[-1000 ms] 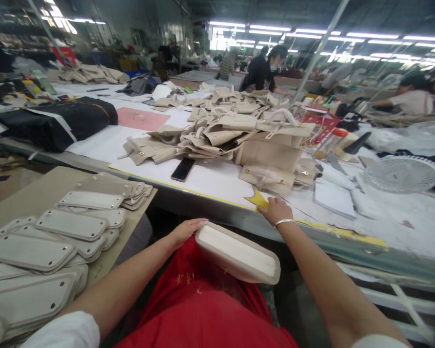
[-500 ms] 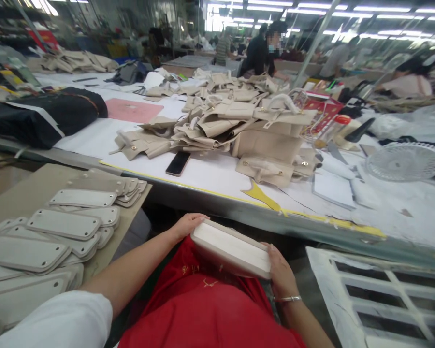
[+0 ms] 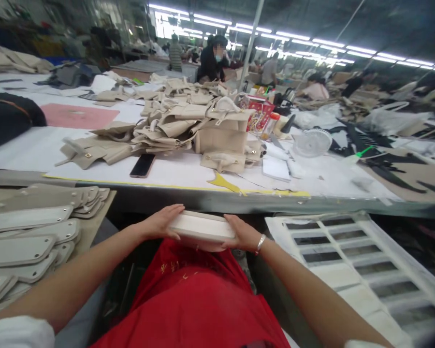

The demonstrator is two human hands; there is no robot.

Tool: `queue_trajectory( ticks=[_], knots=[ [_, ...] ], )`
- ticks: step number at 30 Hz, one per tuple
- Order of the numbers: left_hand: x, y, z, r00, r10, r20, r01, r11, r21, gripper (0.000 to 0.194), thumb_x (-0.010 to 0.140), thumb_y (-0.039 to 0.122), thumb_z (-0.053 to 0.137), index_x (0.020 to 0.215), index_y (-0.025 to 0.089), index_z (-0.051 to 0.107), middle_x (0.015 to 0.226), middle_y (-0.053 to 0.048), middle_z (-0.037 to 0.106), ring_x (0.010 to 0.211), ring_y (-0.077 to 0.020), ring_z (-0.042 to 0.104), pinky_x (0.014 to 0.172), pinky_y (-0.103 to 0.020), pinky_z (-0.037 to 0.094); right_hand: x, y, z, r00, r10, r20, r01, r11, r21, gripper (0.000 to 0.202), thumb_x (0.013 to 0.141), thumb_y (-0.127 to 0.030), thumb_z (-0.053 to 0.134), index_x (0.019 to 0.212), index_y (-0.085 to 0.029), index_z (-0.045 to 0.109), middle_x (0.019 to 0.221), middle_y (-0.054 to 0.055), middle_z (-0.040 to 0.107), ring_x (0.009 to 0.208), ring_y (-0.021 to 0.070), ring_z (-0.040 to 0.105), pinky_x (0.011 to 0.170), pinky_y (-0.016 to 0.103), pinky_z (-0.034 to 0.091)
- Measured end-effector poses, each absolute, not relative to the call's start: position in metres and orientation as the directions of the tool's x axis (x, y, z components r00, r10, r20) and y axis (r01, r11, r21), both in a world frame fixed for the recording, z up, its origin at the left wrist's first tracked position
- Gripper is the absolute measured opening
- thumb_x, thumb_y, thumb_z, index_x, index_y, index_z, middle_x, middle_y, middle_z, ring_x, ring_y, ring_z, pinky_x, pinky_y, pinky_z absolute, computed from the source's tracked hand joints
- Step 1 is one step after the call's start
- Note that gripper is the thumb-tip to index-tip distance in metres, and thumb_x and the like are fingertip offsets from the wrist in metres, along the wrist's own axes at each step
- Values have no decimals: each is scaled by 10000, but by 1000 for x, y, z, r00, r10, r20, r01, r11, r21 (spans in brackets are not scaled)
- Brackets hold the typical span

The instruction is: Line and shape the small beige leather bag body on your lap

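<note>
A boxy beige bag piece (image 3: pixel 203 226) with a white, flat, oblong face turned upward is held between my two hands, low in front of the red apron. My left hand (image 3: pixel 164 222) grips its left end, the fingers along the top edge and side. Around the right end my right hand (image 3: pixel 241 233) is closed, with a silvery bracelet on the wrist. The underside of the piece is hidden. To the left of my left arm lie several flat, pale oblong panels (image 3: pixel 18 249) with rounded corners and metal studs, stacked on a board.
Ahead is a white-covered worktable (image 3: pixel 105 169) with a yellow-taped edge. On it are a heap of beige bag parts (image 3: pixel 174 118), a phone (image 3: pixel 142 165), a yellow tool-shaped piece (image 3: pixel 223 182) and a small fan (image 3: pixel 312 142). A white slatted rack (image 3: pixel 348 261) stands at right. A co-worker (image 3: pixel 212 60) is behind.
The view has swung to the right, so more of the rack shows. The bag piece has turned from slanted to nearly level, and both hands still hold its ends.
</note>
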State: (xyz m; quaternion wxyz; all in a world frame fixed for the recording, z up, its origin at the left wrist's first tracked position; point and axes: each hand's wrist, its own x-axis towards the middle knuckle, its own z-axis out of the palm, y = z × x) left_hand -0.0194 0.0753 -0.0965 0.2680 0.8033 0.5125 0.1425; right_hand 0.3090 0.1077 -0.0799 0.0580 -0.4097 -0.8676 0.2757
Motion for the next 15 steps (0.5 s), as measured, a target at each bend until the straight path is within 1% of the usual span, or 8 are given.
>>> queue_trajectory(
  ticks=[1, 3, 5, 7, 10, 12, 15],
  knots=[
    [-19, 79, -90, 488, 869, -84, 780, -390, 489, 882, 558, 409, 725, 1316, 132, 368, 1379, -157, 350, 1251, -292, 335, 1045, -358, 259, 308, 110, -74, -688, 703, -180, 695, 567, -442, 938, 533, -450, 749, 1306, -80, 368, 1281, 196, 438, 1158, 296, 445, 999, 376, 340],
    [-16, 86, -80, 510, 841, -180, 834, -431, 344, 849, 544, 368, 733, 1285, 133, 392, 1287, -163, 435, 1166, -296, 422, 987, -350, 332, 302, 115, -66, -688, 676, -265, 724, 616, -309, 927, 508, -449, 763, 1272, -78, 394, 1189, 199, 501, 1059, 311, 513, 934, 390, 395],
    [-12, 93, -74, 518, 822, -237, 849, -460, 259, 804, 524, 370, 738, 1228, 131, 430, 1186, -148, 490, 1073, -289, 485, 922, -338, 386, 294, 118, -61, -688, 654, -314, 723, 654, -222, 901, 493, -456, 764, 1230, -70, 419, 1112, 193, 539, 975, 312, 552, 873, 388, 432],
    [-9, 97, -72, 544, 801, -251, 837, -499, 224, 772, 512, 404, 738, 1173, 126, 455, 1113, -134, 510, 1012, -281, 510, 880, -332, 411, 289, 119, -60, -697, 634, -335, 707, 687, -169, 876, 491, -457, 757, 1200, -60, 430, 1089, 197, 546, 954, 315, 560, 849, 381, 443],
    [-8, 93, -70, 563, 794, -230, 825, -527, 202, 729, 526, 445, 724, 1125, 119, 468, 1053, -126, 520, 965, -272, 518, 850, -329, 424, 286, 117, -59, -701, 628, -339, 696, 705, -132, 837, 512, -453, 734, 1183, -54, 432, 1081, 197, 551, 946, 312, 565, 845, 376, 444],
    [-8, 82, -69, 561, 796, -227, 827, -524, 206, 706, 532, 459, 719, 1102, 122, 475, 1034, -122, 525, 943, -269, 522, 837, -330, 430, 287, 115, -57, -710, 616, -342, 686, 715, -135, 825, 525, -438, 714, 1193, -49, 424, 1089, 200, 551, 949, 314, 566, 845, 380, 446],
    [-7, 61, -66, 528, 820, -223, 846, -481, 231, 669, 556, 451, 712, 1089, 121, 480, 1038, -126, 530, 934, -267, 528, 829, -332, 433, 293, 111, -59, -762, 560, -324, 629, 759, -168, 809, 539, -380, 678, 1224, -45, 410, 1156, 234, 521, 1029, 322, 540, 880, 377, 432]
  ],
)
